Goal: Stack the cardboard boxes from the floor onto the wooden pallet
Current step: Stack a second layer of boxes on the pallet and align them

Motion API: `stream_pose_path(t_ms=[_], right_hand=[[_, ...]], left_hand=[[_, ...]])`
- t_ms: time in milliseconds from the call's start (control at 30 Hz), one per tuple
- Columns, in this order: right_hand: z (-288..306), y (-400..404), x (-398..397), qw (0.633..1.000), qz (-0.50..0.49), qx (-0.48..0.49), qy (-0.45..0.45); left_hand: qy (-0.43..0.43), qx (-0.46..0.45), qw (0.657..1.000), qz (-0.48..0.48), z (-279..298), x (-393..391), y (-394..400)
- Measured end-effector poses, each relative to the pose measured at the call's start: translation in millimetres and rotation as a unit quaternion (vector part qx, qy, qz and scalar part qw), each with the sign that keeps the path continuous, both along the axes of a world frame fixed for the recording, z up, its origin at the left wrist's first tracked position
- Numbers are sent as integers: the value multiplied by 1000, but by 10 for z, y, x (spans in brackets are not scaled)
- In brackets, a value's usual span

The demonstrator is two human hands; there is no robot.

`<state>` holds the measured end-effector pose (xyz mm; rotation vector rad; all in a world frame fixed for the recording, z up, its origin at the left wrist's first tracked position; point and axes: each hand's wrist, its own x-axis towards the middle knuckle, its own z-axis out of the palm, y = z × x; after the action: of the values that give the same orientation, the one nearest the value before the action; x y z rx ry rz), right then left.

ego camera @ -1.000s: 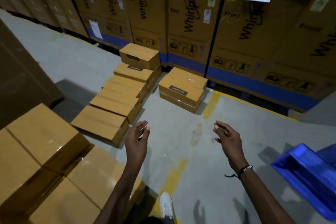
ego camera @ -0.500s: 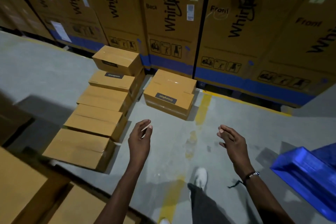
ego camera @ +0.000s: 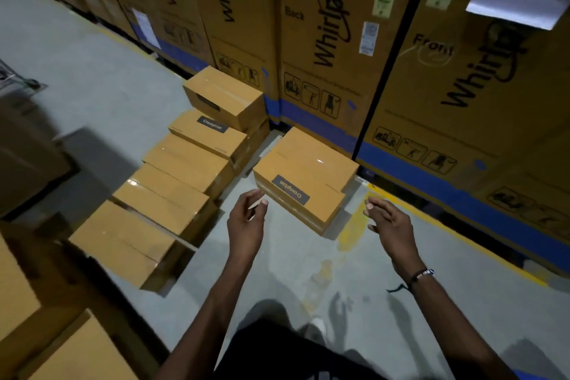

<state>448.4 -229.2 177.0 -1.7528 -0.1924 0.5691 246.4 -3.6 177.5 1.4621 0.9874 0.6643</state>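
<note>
Head view, both arms extended over the floor. Left hand and right hand: each raised, fingers loosely spread and slightly bent, holding nothing, touching nothing; a dark cord bracelet circles the right wrist. Task objects: a cardboard box with a dark "Crompton" label lies on the floor just beyond and between the two hands, apart from both; a row of similar cardboard boxes runs along the floor to the left of the left hand, receding away from it; at the far end of that row one smaller box sits on top of another. More stacked boxes fill the near-left corner, behind the left forearm. Surroundings: tall "Whirlpool" cartons with a blue band along their bases form a wall beyond the hands; a worn yellow line crosses the grey concrete floor below the right hand; lighting is dim; hand shadows fall on the floor near the person's legs.
</note>
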Motion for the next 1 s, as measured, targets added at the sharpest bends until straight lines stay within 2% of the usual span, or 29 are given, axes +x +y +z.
stream_pose_path(t_ms=[267,533,700,833,1000], right_hand=[[-39,821,1212,996,86,-11,-8],[-251,1551,2257,988,149,-47,2],[-425,1910,2848,978,197,-74,17],[-716,2303,3315,965,238,-103,24],[-1291,2806,3801,930,333,-149,37]], left_hand=[[15,-4,998,61,-141,835,275],[32,-43,988,143,-551,1797,871],[68,-49,985,154,-802,2318,1137],[117,-54,978,163,-1063,2646,1271],[156,-93,961,208,-1462,3078,1360]])
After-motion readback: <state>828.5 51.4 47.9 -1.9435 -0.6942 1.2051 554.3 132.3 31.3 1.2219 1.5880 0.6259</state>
